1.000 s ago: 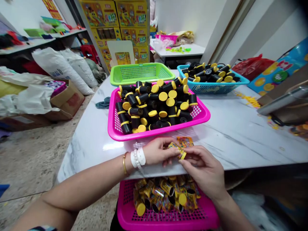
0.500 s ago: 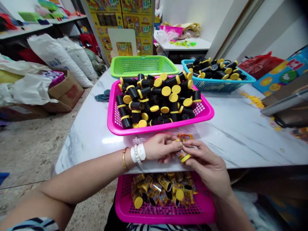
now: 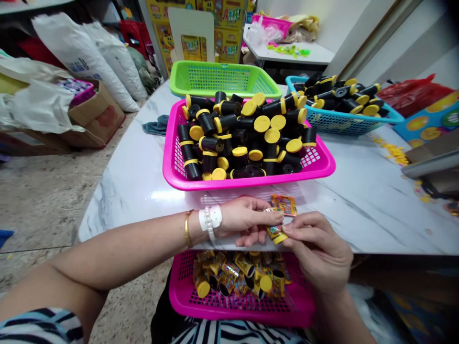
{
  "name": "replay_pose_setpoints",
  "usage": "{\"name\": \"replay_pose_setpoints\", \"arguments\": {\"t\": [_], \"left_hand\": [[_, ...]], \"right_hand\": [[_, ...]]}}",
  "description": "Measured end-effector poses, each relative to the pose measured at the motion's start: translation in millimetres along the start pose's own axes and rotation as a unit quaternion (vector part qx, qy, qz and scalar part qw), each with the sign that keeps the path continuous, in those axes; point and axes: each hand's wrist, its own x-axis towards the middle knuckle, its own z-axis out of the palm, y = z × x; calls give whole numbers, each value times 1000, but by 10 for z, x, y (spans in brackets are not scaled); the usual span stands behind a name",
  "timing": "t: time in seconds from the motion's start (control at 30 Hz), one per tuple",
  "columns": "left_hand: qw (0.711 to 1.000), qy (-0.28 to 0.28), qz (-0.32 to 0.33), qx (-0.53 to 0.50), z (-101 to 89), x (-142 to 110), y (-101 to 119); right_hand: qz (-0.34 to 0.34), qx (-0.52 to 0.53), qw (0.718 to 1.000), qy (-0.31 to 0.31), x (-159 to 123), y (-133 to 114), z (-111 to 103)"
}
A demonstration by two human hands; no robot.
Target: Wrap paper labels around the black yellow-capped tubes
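Between my two hands, over the table's near edge, is a small canister with a printed orange sleeve and a yellow cap (image 3: 277,234). My left hand (image 3: 247,218) pinches its upper left end between thumb and fingers. My right hand (image 3: 319,248) grips its right side with thumb and forefinger; the fingers partly cover it. Flat printed sleeves (image 3: 285,204) lie on the table just beyond the fingertips. Below, a pink basket (image 3: 229,310) at my lap holds several sleeved canisters (image 3: 233,270). Past my hands, another pink basket (image 3: 247,184) is heaped with bare black canisters with yellow caps (image 3: 247,136).
A green basket (image 3: 225,91) stands behind the heaped one. At the right back is a blue basket (image 3: 344,119) of black canisters. Small yellow pieces (image 3: 392,152) lie on the marble-patterned table (image 3: 122,191). A dark cloth (image 3: 157,125) is at the left.
The view has tipped down and shifted slightly. In my hands the canister has turned, showing more of its printed side, and my right hand's fingers have closed in on its capped end.
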Motion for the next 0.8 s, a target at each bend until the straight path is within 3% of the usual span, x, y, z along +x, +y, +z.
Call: {"name": "replay_pose_setpoints", "arguments": {"t": [0.1,0.17,0.3,0.37,0.47,0.53,0.7,0.8], "left_hand": [[999,27,-15,36,-4,-3,-8],[999,11,-18,39,-12,-2,-4],[1000,-16,-12,23,14,-15,26],[999,23,-4,34,53,-25,29],[996,77,8,48,92,-24,14],[997,64,10,40,82,-13,7],[1000,26,-3,-10,11,9,23],[999,30,-11,-6,-2,-1,23]], "right_hand": [[-5,-42,998,-43,13,-45,-14],[-25,-59,996,-67,12,-74,-18],[-23,-10,999,-24,-34,-64,-21],[6,8,1000,-6,-58,-38,-16],[16,-12,999,-32,-66,-14,3],[3,-24,999,-43,-64,-4,22],[21,-6,999,24,-75,31,30],[16,-35,999,-7,-62,28,18]]}}
